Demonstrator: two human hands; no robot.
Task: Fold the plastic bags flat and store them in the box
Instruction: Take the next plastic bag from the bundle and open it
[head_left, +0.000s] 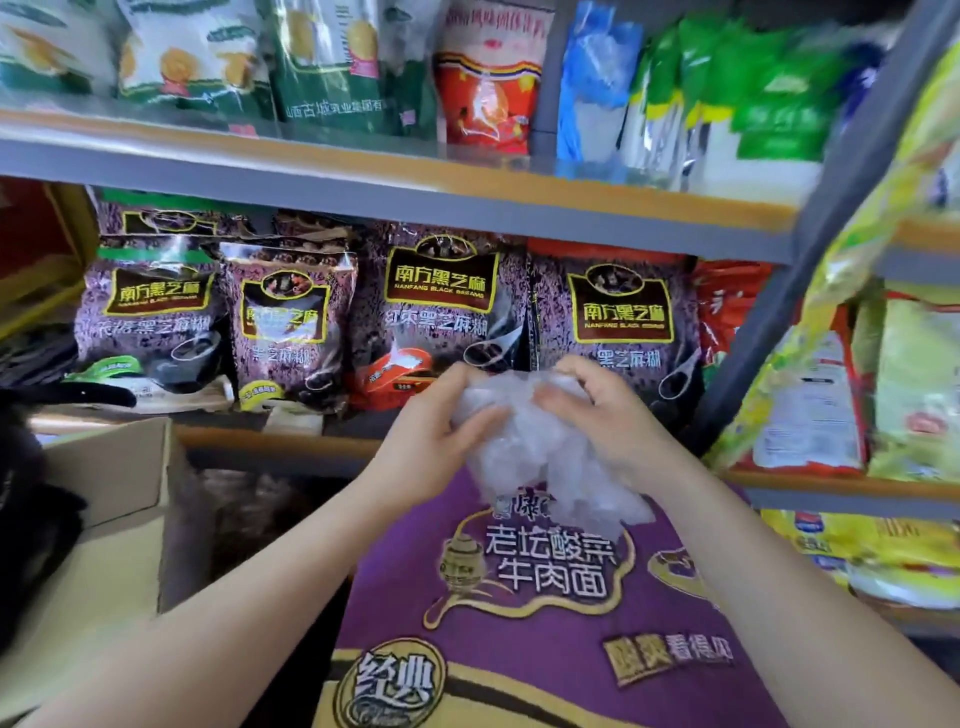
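A crumpled clear plastic bag (540, 457) hangs bunched between both hands above a purple printed carton (519, 623). My left hand (431, 441) grips its left side, thumb pressed into the plastic. My right hand (602, 410) holds its top right, fingers curled over the bunch. The bag's lower end trails onto the carton's top. An open brown cardboard box (119, 519) stands at the lower left, with a flap raised; its inside is mostly hidden.
Grey metal shelves (415, 192) face me, packed with purple sesame-paste bags (436, 312) on the middle level and green and red packets above. A second rack at the right holds yellow-green packets (810, 405). Something black (31, 509) lies at the far left.
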